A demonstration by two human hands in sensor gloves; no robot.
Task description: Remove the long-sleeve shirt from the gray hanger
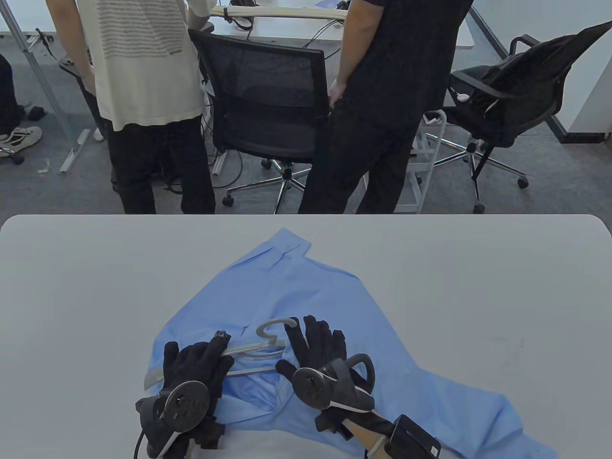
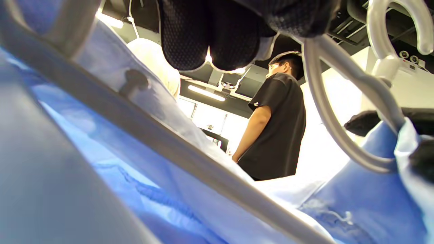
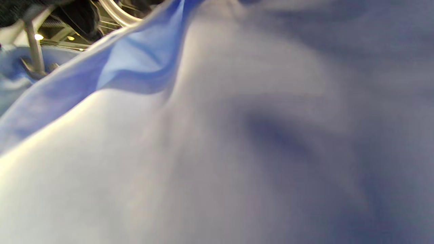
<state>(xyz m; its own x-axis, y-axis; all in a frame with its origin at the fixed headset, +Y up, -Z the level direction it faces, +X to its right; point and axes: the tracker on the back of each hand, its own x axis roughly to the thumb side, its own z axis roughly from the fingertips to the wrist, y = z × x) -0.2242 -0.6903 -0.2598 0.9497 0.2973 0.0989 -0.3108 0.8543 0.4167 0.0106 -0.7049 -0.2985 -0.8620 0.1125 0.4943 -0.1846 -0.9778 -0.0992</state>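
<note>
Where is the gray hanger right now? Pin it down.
In the table view the gray hanger lies on the blue shirt near the table's front edge, between both hands: left hand on its left arm, right hand beside its hook.

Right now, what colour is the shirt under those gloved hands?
Light blue, plain with no pattern; the shirt shows best in the table view.

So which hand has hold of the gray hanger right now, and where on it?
The left hand grips the gray plastic hanger by its left shoulder arm and crossbar. The right hand rests on the light blue long-sleeve shirt beside the hook; its grip cannot be told.
</note>
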